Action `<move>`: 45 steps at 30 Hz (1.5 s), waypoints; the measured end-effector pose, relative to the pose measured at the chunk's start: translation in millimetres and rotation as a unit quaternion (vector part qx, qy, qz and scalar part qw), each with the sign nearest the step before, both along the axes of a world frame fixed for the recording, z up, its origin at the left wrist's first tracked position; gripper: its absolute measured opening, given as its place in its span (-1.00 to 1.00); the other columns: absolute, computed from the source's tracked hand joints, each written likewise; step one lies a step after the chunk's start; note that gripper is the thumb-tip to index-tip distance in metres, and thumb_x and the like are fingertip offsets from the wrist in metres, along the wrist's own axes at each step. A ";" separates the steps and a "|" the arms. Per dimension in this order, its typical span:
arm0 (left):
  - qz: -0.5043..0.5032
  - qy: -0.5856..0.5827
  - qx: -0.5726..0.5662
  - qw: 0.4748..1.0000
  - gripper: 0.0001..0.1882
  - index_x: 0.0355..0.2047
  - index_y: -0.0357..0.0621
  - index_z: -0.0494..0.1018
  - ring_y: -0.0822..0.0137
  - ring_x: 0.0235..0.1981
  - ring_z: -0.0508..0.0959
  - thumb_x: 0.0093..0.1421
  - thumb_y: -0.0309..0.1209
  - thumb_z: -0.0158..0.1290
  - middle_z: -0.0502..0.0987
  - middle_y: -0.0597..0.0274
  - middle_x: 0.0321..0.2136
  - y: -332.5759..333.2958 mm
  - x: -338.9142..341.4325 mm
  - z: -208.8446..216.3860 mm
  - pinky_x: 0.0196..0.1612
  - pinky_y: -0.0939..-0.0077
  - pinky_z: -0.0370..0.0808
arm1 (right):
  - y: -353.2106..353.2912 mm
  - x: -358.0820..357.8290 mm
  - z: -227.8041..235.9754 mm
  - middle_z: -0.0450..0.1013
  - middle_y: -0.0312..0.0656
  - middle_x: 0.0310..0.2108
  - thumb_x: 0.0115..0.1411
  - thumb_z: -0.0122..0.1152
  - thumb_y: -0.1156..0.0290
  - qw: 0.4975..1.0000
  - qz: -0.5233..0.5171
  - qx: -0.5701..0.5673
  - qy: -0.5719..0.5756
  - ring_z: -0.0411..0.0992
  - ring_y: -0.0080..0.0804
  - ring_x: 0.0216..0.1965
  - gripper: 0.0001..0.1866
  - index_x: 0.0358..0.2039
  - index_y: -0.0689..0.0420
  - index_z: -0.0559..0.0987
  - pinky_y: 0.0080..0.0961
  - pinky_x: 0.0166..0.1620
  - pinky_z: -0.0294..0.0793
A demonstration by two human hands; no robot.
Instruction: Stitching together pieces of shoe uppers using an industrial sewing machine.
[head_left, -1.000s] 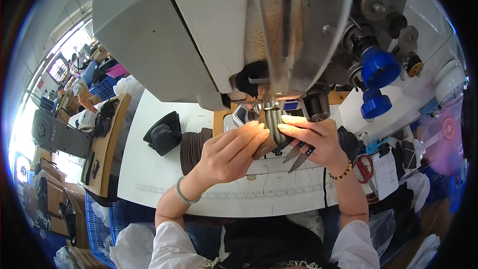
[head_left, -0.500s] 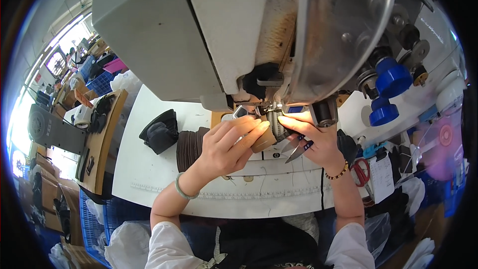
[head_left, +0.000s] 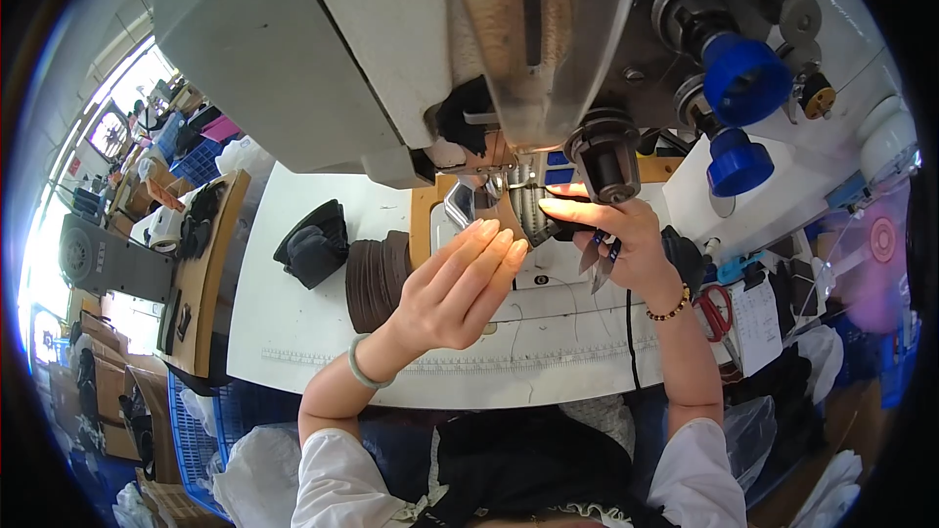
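While we look down from the head camera, we see our two hands under the big grey sewing machine (head_left: 391, 59), at its needle area. The thing in work is a small dark piece (head_left: 541, 222) that lies on the machine bed (head_left: 558, 269), just below the presser foot (head_left: 528, 181).

Our right hand (head_left: 626, 240) is the nearer one: its fingertips (head_left: 558, 205) touch the piece from the right side and pinch or press it, with the forefinger stretched toward the left, toward the needle. In the same hand we also keep small thread snips (head_left: 599, 264), whose blades point down and toward us, away from the piece. So this hand is closed on the snips and at the same time holds the piece.

Our left hand (head_left: 455, 284) is flat and released, it grasps nothing. Its fingers lie together and point up and to the right, and their tips (head_left: 509, 246) are just beside the piece on its left and lower side; we cannot tell if they touch it. The piece therefore lies ahead of the left fingertips, along the line of the fingers, and between both hands.

Further left on the white table (head_left: 293, 323) there is a stack of brown pieces (head_left: 377, 279) and a dark bundle (head_left: 313, 244), well apart from the hands. Red scissors (head_left: 717, 311) lie to the right of the right wrist.
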State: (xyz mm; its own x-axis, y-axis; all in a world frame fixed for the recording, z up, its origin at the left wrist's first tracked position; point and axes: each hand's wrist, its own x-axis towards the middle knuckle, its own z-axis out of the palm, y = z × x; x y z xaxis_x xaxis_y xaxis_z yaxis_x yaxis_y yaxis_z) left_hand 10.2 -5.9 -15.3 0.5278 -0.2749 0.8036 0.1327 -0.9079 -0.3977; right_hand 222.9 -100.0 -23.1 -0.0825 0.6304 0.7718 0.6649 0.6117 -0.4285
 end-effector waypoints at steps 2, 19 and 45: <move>0.008 0.002 0.006 1.000 -0.76 -0.30 -0.31 0.59 0.15 -0.26 0.64 -0.05 -0.58 0.24 0.59 0.10 -0.33 -1.6 -0.6 1.5 -0.22 0.45 0.65 | -0.9 -1.0 1.3 0.47 -0.23 0.02 -0.25 0.12 0.76 1.000 -0.008 0.006 -0.006 0.50 -0.26 -0.05 -0.35 -0.06 0.02 0.59 -0.48 -0.10 0.58; -0.006 -0.019 0.032 0.999 -0.79 -0.36 -0.35 0.60 0.17 -0.31 0.64 -0.07 -0.64 0.12 0.59 0.09 -0.39 -0.5 3.6 2.7 -0.18 0.43 0.66 | 5.2 4.0 -25.8 0.42 -0.20 -0.16 -0.18 0.25 0.69 0.989 -0.112 0.087 -0.042 0.39 -0.52 -0.39 -0.44 -0.09 -0.01 0.62 -0.63 -0.41 0.40; -0.024 -0.014 -0.081 0.996 -0.75 -0.32 -0.27 0.57 0.13 -0.28 0.62 -0.08 -0.61 0.22 0.55 0.18 -0.34 22.1 5.5 -2.0 -0.26 0.38 0.62 | 2.8 6.7 -26.8 0.39 -0.16 -0.03 -0.26 0.10 0.76 0.985 -0.120 0.104 -0.071 0.32 -0.51 -0.39 -0.37 -0.06 0.11 0.59 -0.62 -0.37 0.35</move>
State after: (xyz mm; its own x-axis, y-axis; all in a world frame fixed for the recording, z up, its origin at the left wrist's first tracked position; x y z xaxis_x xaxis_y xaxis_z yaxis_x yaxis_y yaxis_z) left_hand 15.8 16.1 -17.3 0.4934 -0.1649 0.8540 0.0964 -0.9655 -0.2421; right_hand 229.6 -97.2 -49.8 -0.0681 0.4738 0.8780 0.8451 0.4951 -0.2017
